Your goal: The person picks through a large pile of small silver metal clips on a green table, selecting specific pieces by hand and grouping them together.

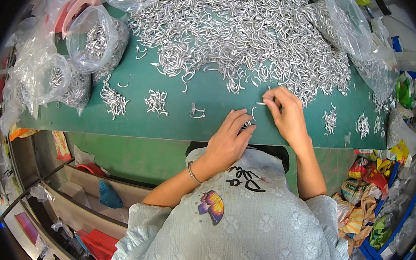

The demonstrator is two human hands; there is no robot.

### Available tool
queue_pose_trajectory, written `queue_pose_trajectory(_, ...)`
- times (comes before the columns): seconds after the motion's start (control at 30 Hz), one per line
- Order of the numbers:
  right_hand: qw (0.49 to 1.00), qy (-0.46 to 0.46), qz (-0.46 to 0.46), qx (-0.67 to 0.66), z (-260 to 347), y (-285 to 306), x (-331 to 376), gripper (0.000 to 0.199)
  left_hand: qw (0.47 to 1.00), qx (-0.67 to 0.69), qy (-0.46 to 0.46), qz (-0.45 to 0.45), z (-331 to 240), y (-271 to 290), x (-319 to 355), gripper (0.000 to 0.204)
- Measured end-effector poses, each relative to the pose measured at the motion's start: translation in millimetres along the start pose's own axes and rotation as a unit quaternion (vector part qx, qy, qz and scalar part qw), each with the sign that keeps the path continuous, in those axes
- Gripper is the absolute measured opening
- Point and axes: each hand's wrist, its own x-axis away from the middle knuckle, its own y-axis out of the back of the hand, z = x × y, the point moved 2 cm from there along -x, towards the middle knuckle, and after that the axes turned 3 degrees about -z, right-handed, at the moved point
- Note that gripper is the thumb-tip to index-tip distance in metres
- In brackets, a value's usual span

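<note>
At the near edge of the green table, my left hand [228, 137] is closed loosely around a few small curved silver metal pieces [245, 126], which show between its thumb and fingers. To its right, my right hand [287, 114] pinches a thin curved metal piece [261, 103] just above the tabletop. Another single curved piece [253, 113] lies between the two hands. Beyond them spreads a large heap of similar curved metal pieces [254, 41]. My fingers partly hide what the left hand holds.
Small sorted piles lie along the near edge: a left pile [114, 100], a second pile [157, 102], a pair of pieces [198, 110] and a right pile [330, 121]. Clear plastic bags of pieces [97, 40] stand at the left. Another full bag [376, 75] leans at the right.
</note>
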Motion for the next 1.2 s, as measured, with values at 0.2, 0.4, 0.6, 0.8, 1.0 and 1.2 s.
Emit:
queue_pose_trajectory(0.2,0.991,0.061,-0.095,0.079,-1.2,-2.7,0.0,0.008,1.000,0.004,0.000,0.000,0.7,0.0,1.9,0.032)
queue_pose_trajectory(0.4,0.999,0.020,0.011,-0.032,10.3,-13.5,24.9,0.008,0.999,0.017,0.015,-0.028,-0.6,-1.1,2.7,0.040)
queue_pose_trajectory(0.6,0.996,-0.065,-0.050,-0.035,-0.1,6.3,13.3,0.010,0.999,-0.029,0.013,0.021,-1.7,-1.0,-1.7,0.046)
queue_pose_trajectory(0.8,0.986,0.135,-0.080,0.064,1.8,-9.4,-13.5,0.022,0.994,-0.085,-0.020,0.065,0.8,-3.5,1.7,0.045)
queue_pose_trajectory(1.0,0.965,0.234,-0.011,0.116,11.6,-25.0,-22.5,0.021,0.998,-0.064,-0.016,0.023,2.6,-7.4,2.0,0.043)
queue_pose_trajectory(1.2,0.971,0.189,0.039,0.140,-13.1,19.1,-14.7,0.019,0.997,-0.073,-0.010,0.019,3.2,-7.9,5.9,0.042)
